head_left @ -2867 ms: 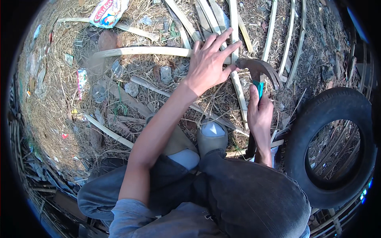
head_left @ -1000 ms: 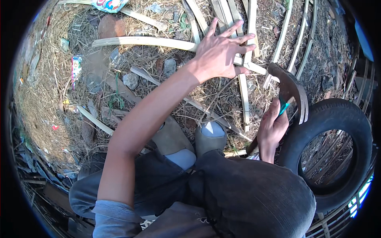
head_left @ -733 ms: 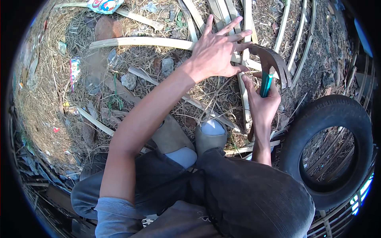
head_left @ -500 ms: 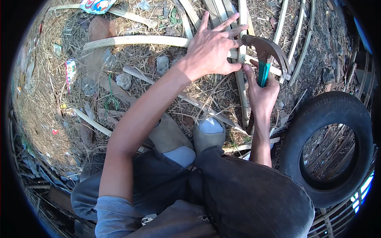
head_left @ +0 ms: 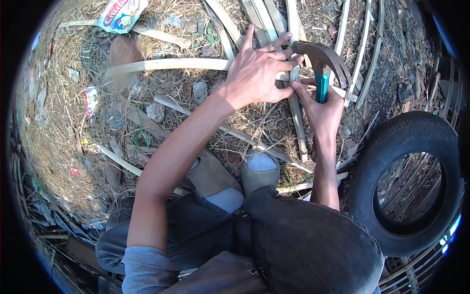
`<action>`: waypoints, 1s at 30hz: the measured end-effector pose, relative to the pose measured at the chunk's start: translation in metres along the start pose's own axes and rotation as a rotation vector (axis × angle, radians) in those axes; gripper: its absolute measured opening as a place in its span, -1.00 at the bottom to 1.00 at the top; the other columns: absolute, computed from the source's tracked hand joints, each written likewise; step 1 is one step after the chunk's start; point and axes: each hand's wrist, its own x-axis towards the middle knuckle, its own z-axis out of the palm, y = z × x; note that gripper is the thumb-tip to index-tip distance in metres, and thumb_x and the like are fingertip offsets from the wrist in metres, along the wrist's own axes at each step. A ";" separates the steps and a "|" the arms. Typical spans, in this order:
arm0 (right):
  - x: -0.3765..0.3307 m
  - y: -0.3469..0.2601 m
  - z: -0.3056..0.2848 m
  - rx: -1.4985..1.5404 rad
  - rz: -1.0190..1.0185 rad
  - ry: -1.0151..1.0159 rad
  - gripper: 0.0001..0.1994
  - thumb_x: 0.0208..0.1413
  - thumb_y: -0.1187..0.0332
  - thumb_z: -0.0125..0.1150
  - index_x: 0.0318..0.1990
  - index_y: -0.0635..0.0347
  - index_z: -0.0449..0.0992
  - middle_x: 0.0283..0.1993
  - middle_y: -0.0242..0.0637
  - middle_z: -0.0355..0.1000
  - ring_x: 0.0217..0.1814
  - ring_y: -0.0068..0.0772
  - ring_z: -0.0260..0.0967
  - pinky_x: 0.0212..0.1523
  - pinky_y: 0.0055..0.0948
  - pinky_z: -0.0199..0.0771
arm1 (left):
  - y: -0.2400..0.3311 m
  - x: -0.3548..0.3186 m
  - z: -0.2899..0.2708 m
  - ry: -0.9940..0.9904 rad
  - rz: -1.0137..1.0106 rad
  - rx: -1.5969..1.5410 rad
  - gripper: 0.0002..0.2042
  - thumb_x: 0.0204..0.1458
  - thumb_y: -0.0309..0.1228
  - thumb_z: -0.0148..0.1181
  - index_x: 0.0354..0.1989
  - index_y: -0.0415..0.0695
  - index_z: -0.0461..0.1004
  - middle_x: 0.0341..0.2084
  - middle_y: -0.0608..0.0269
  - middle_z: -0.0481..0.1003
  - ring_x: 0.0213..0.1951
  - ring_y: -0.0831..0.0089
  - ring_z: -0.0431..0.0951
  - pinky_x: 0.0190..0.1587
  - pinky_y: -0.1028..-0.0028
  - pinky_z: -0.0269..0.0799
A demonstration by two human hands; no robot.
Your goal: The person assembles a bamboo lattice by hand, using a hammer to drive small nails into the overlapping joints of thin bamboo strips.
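Note:
My left hand (head_left: 259,68) lies over the crossing of several pale wooden or bamboo strips, its fingers spread, the thumb and fingertips touching the long lengthwise strip (head_left: 296,115). Just to its right, my right hand (head_left: 323,112) is closed around the teal handle (head_left: 321,87) of a claw hammer. The brown, rusty hammer head (head_left: 320,55) is up beside my left fingertips, its claw curving to the right. My right thumb reaches to the same lengthwise strip. Left of my left hand, a curved pale strip (head_left: 169,64) runs crosswise. Whether a nail is at the crossing is hidden by my fingers.
A black tyre (head_left: 364,196) lies at the right. More loose strips (head_left: 361,49) lie at the upper right. Dry straw, stones (head_left: 199,91) and a colourful plastic packet (head_left: 122,14) cover the ground at the left. My shoes (head_left: 259,171) are close below the strips.
My right hand and the hammer have shifted slightly left, bringing the thumb to the lengthwise strip. My left hand stays spread on the strips; the whole view has shifted a little.

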 end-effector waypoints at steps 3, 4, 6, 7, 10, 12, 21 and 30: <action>-0.004 0.001 0.004 0.071 0.059 -0.020 -0.75 0.16 0.22 0.56 -0.19 0.23 0.77 -0.67 -0.62 0.29 -0.59 -0.78 0.07 -0.58 -0.51 0.02 | 0.003 -0.001 -0.001 -0.020 -0.010 0.016 -0.39 -0.03 0.22 0.29 0.21 0.29 0.61 0.28 0.59 0.53 0.51 0.58 0.22 0.55 -0.43 -0.34; -0.005 0.001 0.008 0.070 0.064 -0.021 -0.75 0.16 0.22 0.56 -0.19 0.23 0.77 -0.67 -0.62 0.29 -0.59 -0.78 0.07 -0.58 -0.51 0.02 | 0.003 -0.002 -0.001 -0.025 -0.010 0.013 -0.39 -0.03 0.22 0.29 0.21 0.29 0.61 0.28 0.59 0.53 0.51 0.58 0.22 0.55 -0.43 -0.34; -0.004 0.002 0.015 0.067 -0.014 0.040 -0.76 0.19 0.22 0.52 -0.20 0.23 0.76 -0.68 -0.56 0.33 -0.60 -0.74 0.11 -0.57 -0.47 0.12 | 0.002 0.000 -0.003 -0.049 -0.037 0.026 -0.38 -0.03 0.22 0.29 0.23 0.31 0.59 0.29 0.61 0.52 0.51 0.59 0.21 0.55 -0.43 -0.34; -0.003 0.004 0.015 0.002 -0.102 0.072 -0.75 0.21 0.21 0.49 -0.19 0.25 0.76 -0.66 -0.49 0.39 -0.59 -0.71 0.16 -0.55 -0.45 0.19 | 0.002 -0.001 0.000 -0.041 -0.031 0.032 -0.36 -0.05 0.24 0.30 0.25 0.33 0.58 0.29 0.61 0.53 0.50 0.59 0.22 0.55 -0.43 -0.33; 0.002 0.004 0.016 -0.051 -0.053 0.063 -0.74 0.21 0.21 0.49 -0.18 0.25 0.75 -0.65 -0.48 0.40 -0.58 -0.72 0.17 -0.56 -0.46 0.18 | 0.003 0.001 -0.001 -0.029 -0.040 0.024 -0.35 -0.07 0.27 0.31 0.23 0.32 0.59 0.27 0.60 0.54 0.49 0.59 0.24 0.55 -0.43 -0.33; 0.003 0.007 0.016 -0.035 -0.026 0.060 -0.74 0.21 0.21 0.49 -0.19 0.26 0.74 -0.62 -0.51 0.42 -0.57 -0.72 0.18 -0.55 -0.47 0.17 | 0.003 0.002 0.000 -0.035 -0.039 0.017 -0.35 -0.06 0.28 0.31 0.21 0.31 0.61 0.26 0.60 0.55 0.49 0.58 0.25 0.55 -0.43 -0.32; -0.042 0.002 -0.036 0.217 0.101 0.055 -0.37 0.56 -0.09 -0.22 -0.33 0.33 0.47 -0.62 -0.43 0.24 -0.58 -0.61 0.13 -0.54 -0.42 0.11 | 0.000 -0.001 0.007 0.071 -0.002 0.116 -0.26 -0.07 0.55 0.11 0.19 0.43 0.61 0.39 0.77 0.39 0.48 0.58 0.27 0.53 -0.40 -0.20; -0.070 0.034 -0.029 -0.093 -0.276 0.118 -0.33 0.55 -0.17 -0.31 -0.40 0.27 0.36 -0.61 -0.42 0.22 -0.62 -0.63 0.09 -0.57 -0.48 0.03 | 0.002 0.004 0.011 0.070 -0.014 0.028 -0.14 -0.17 0.59 0.13 0.22 0.30 0.60 0.40 0.71 0.39 0.52 0.46 0.20 0.53 -0.39 -0.16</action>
